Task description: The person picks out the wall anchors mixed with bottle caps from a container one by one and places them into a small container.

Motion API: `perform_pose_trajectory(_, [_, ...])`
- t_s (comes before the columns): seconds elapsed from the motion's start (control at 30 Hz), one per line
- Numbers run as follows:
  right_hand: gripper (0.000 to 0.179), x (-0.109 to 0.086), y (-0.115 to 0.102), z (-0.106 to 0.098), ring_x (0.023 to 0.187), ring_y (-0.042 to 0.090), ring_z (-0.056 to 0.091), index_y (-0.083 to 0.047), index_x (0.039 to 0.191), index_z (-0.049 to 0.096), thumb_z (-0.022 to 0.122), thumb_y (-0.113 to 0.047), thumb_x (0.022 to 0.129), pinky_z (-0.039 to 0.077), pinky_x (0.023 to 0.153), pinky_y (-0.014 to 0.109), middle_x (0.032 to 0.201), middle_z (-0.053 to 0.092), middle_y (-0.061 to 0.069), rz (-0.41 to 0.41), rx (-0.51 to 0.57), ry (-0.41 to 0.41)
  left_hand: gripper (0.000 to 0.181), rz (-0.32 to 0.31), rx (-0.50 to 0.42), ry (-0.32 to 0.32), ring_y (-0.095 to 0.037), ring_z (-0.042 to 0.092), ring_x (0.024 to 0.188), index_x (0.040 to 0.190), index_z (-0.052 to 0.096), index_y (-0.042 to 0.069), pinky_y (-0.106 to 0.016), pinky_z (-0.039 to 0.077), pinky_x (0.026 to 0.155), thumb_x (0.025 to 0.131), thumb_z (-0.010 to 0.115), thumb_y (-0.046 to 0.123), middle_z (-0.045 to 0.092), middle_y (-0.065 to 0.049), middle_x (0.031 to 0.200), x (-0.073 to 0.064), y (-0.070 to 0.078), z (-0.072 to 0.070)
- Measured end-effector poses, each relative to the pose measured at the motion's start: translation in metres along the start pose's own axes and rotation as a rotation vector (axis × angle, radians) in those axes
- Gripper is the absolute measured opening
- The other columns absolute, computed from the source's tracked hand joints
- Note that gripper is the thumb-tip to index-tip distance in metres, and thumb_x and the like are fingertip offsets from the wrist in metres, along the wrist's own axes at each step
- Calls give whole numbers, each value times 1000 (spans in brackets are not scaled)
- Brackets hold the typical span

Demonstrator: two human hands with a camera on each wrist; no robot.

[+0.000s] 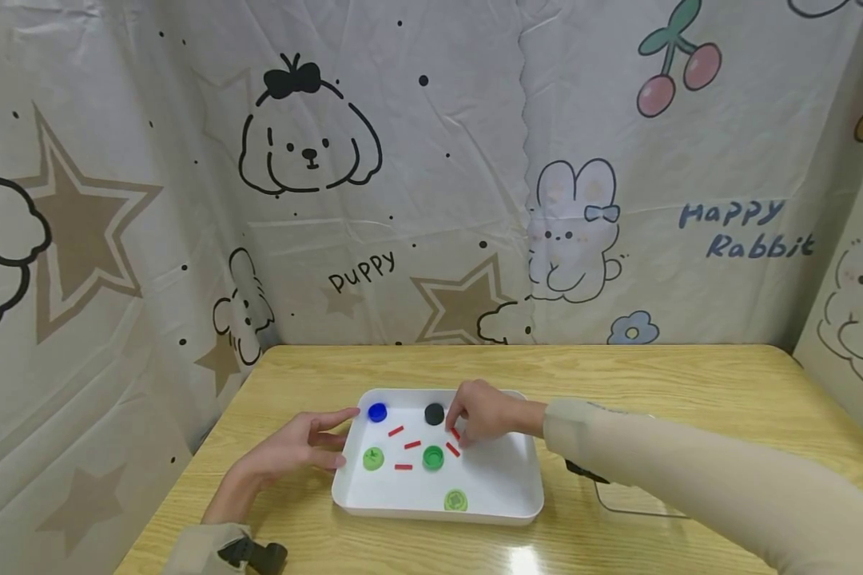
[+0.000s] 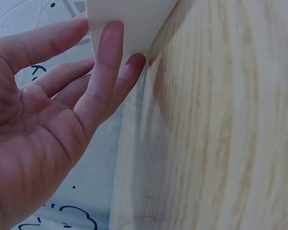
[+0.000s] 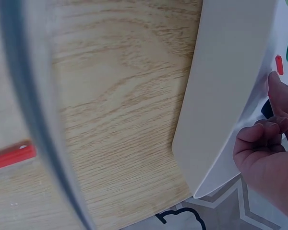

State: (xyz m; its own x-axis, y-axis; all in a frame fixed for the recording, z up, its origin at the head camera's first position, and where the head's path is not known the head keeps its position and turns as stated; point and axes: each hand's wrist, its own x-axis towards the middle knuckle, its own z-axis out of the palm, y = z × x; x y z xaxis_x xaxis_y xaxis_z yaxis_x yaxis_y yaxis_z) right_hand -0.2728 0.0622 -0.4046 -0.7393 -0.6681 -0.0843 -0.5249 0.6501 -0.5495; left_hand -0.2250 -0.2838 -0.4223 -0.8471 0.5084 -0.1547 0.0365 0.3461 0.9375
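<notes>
A shallow white tray (image 1: 489, 499) stands on the table. My left hand (image 1: 298, 443) is at its left side, fingers extended and fingertips touching the wall, also in the left wrist view. Inside the tray, my right hand (image 1: 483, 411) pinches a short red stick (image 1: 455, 434) between thumb and index finger, beside a black cap (image 1: 435, 414). Just below lies another red stick (image 1: 452, 450), near a green cap (image 1: 433, 458). Several more red sticks lie to the left. A blue cap (image 1: 377, 412) and two light green caps (image 1: 373, 458) are also in the tray.
A transparent container (image 1: 647, 501) stands right of the tray, partly hidden under the right forearm. In the right wrist view, a red stick (image 3: 14, 156) shows beyond its blurred rim. A patterned curtain (image 1: 403, 200) hangs behind the wooden table (image 1: 618, 371).
</notes>
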Motion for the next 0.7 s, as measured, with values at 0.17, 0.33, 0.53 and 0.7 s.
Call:
perform_pose_trajectory(0.17, [22, -1, 2, -2, 65, 12, 39, -6, 100, 85, 90, 2, 80, 32, 61, 25, 59, 38, -3, -1, 20, 11, 81, -7, -5, 2, -50, 50, 138, 160, 36, -5, -45, 57, 97, 91, 78, 3, 32, -31, 164, 1, 1, 0])
perform_pose_trajectory(0.33, [23, -2, 1, -4, 64, 11, 36, -5, 102, 85, 88, 4, 81, 30, 61, 24, 60, 34, -3, 2, 43, 12, 82, -21, -9, 6, -51, 49, 139, 161, 37, -3, -45, 57, 97, 90, 79, 3, 31, -30, 165, 0, 2, 1])
perform_pose_trajectory(0.53, [23, -6, 0, -5, 62, 11, 35, -6, 102, 85, 88, 3, 82, 29, 61, 25, 60, 34, -3, 13, 80, 17, 83, -20, -14, 4, -50, 49, 139, 161, 37, -3, -45, 58, 96, 90, 79, 4, 32, -30, 164, 0, 2, 1])
perform_pose_trajectory(0.7, [23, -9, 2, -5, 63, 12, 37, -7, 102, 85, 87, 3, 82, 30, 61, 26, 61, 36, -3, 12, 112, 10, 83, -10, -23, -3, -51, 48, 140, 161, 36, -4, -45, 58, 96, 90, 79, 3, 31, -31, 165, 0, 1, 1])
